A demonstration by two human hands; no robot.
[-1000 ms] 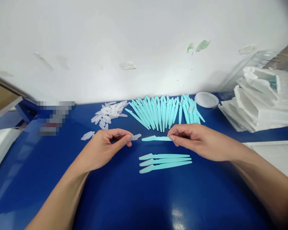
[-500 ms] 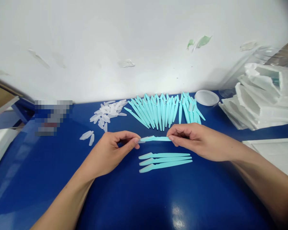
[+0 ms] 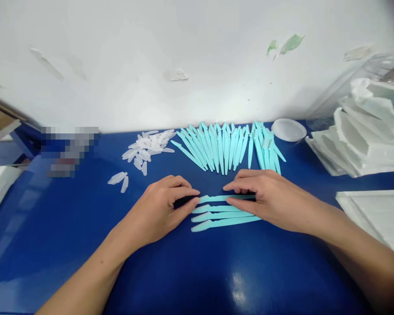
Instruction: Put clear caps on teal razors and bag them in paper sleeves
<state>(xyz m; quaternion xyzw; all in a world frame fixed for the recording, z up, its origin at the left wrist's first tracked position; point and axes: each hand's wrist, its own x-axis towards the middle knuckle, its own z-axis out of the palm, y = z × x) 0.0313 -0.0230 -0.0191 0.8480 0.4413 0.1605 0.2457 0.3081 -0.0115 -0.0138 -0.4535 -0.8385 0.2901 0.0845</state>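
My right hand (image 3: pixel 269 199) pinches the handle of a teal plastic stick (image 3: pixel 213 198) that lies low on the blue table (image 3: pixel 184 271). My left hand (image 3: pixel 162 208) has its thumb and forefinger on the stick's capped left end. The stick sits just above a row of three capped teal sticks (image 3: pixel 223 217), parallel to them. Behind my hands a fan of several uncapped teal sticks (image 3: pixel 223 146) is spread out. A heap of clear caps (image 3: pixel 149 146) lies to the fan's left.
Two loose caps (image 3: pixel 118 178) lie left of my left hand. A white round lid (image 3: pixel 289 130) sits at the back right, with stacked white bags (image 3: pixel 364 135) and a white sheet (image 3: pixel 377 214) beyond. A white wall (image 3: pixel 184 65) backs the table.
My left hand slid a clear cap onto the end of the stick held by my right hand. Both hands then lowered the capped stick to the table beside the row.
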